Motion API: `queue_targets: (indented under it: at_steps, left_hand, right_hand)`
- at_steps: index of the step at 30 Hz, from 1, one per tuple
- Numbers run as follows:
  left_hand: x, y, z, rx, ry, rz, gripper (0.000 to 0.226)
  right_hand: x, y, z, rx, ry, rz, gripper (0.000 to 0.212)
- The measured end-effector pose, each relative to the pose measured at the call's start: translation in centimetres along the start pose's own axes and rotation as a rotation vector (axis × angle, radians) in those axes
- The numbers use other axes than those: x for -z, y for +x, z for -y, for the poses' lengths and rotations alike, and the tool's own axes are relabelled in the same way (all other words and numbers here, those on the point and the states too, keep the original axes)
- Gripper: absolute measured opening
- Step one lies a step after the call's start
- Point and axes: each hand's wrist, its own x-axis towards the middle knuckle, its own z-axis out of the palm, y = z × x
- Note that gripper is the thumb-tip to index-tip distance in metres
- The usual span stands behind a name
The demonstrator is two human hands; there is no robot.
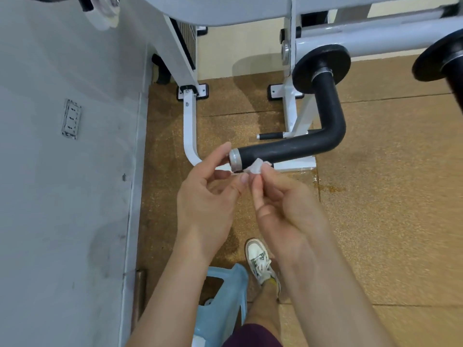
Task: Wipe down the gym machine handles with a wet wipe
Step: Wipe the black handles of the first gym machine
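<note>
A bent black foam-covered handle sticks out from the white gym machine and ends in a silver cap. A small crumpled white wet wipe is pressed against the underside of the handle just behind the cap. My right hand pinches the wipe with thumb and fingertips. My left hand is beside it, its index finger reaching up past the cap and its thumb touching the wipe's left edge. Both hands meet right below the handle's tip.
The white machine frame stands bolted on a brown rubber floor. A second black handle and disc sits at the upper right. A grey wall with a socket runs along the left. A blue plastic bag and my shoe are below.
</note>
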Motion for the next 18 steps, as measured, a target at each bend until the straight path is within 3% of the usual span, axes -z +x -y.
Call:
queue_targets:
  at_steps: [7,15,18]
  left_hand:
    - [0.0,-1.0,0.2,-0.126,0.042,0.036,0.036]
    - [0.1,-1.0,0.3,-0.060,-0.108,0.032,0.039]
    - [0.0,-1.0,0.4,-0.013,-0.047,0.041,0.047]
  right_hand:
    - [-0.8,2.0,-2.3,0.007,-0.245,0.011,0.020]
    - [0.3,1.0,-2.3,-0.078,-0.193,0.095,0.025]
    - [-1.1,1.7,-2.4,-0.089,-0.196,0.075,0.025]
